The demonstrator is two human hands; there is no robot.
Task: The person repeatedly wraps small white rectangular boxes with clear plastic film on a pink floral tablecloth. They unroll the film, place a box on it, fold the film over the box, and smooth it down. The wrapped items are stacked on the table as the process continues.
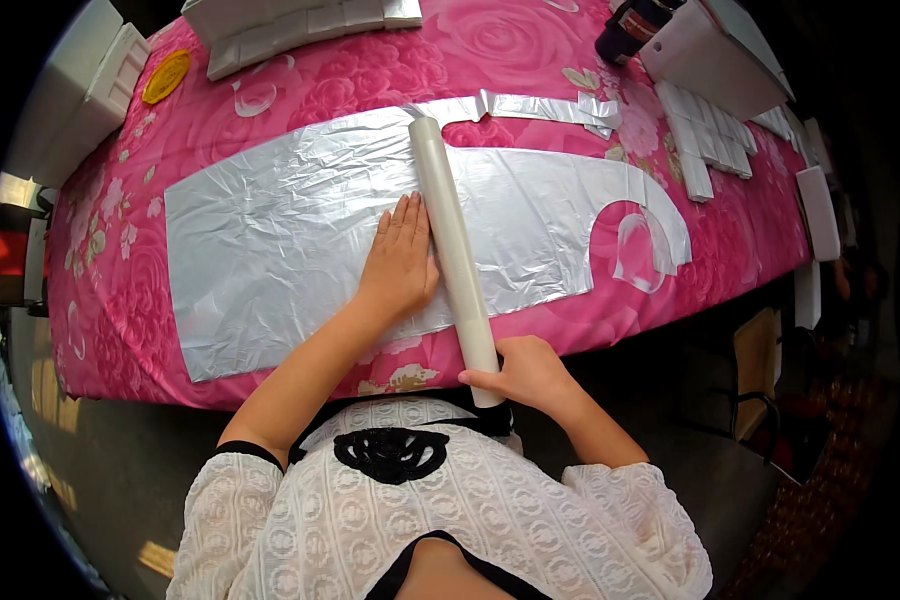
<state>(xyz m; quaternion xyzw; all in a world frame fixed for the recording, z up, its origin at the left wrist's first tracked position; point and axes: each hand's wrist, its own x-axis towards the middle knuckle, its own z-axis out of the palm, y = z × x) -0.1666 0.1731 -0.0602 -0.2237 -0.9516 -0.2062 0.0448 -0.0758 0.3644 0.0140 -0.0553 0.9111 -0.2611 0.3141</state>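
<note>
A large silver plastic sheet (pixel 290 230), wrinkled and flat, lies across the table; curved cut-outs at its right side leave strap-like ends, as on a carrier bag. Over its middle rests a long whitish roll (pixel 450 230), slanting from the far side to the near table edge. My left hand (pixel 402 262) is open, fingers stretched flat on the sheet just left of the roll and close against it. My right hand (pixel 530 375) is closed round the roll's near end, thumb across its top, just past the table edge.
A pink flowered cloth (pixel 370 75) covers the table. White boxes (pixel 75 100) stand at the far left, near a yellow oval piece (pixel 167 77). Folded white packs (pixel 315 35) lie at the back, others (pixel 705 140) at the right. A dark bottle (pixel 635 28) stands back right; a chair (pixel 757 370) is beyond the table.
</note>
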